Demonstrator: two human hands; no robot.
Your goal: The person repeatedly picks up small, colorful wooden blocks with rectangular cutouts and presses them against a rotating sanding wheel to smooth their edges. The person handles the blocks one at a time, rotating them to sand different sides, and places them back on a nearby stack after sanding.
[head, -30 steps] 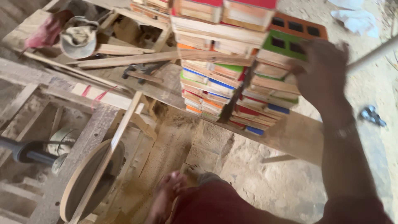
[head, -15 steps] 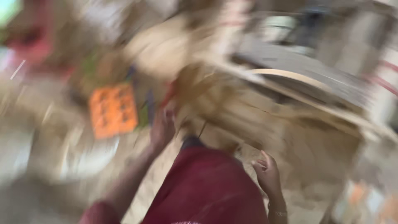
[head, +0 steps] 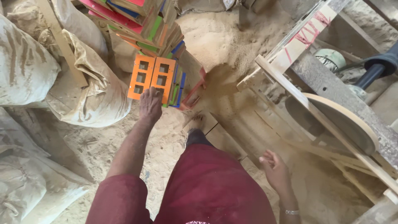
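Orange panels (head: 151, 78), two side by side with square cut-outs, stand on the sandy floor (head: 95, 141) against a leaning stack of coloured boards (head: 145, 25), sacks (head: 89, 89) to their left. A second ago the view faced another stack with one hand raised to it; now it has swung round here. Left hand (head: 150, 104) rests flat, fingers spread, on the panels' lower edge, gripping nothing. Right hand (head: 275, 171) hangs loosely curled and empty near the sanding disc (head: 340, 122).
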